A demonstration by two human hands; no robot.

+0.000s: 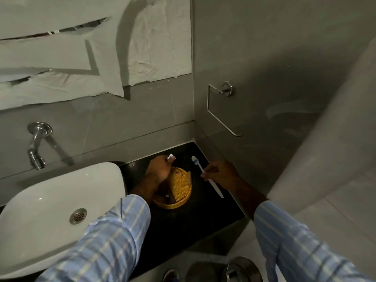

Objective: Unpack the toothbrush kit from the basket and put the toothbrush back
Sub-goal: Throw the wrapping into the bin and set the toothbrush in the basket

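Note:
A round yellow wicker basket [180,187] sits on the black counter [195,216] in the corner beside the sink. My right hand [221,174] holds a white toothbrush [205,175] by the middle of its handle, bristle end with blue pointing up toward the back wall, just right of the basket. My left hand [160,167] hovers over the basket's back left rim, closed around a small white and blue item [170,156] that sticks out at the fingertips; what it is cannot be told. A dark object lies inside the basket.
A white basin [50,200] with a metal drain fills the left. A chrome tap [35,145] juts from the wall above it. A metal towel ring [221,106] hangs on the right wall. A steel bin [242,269] stands on the floor below.

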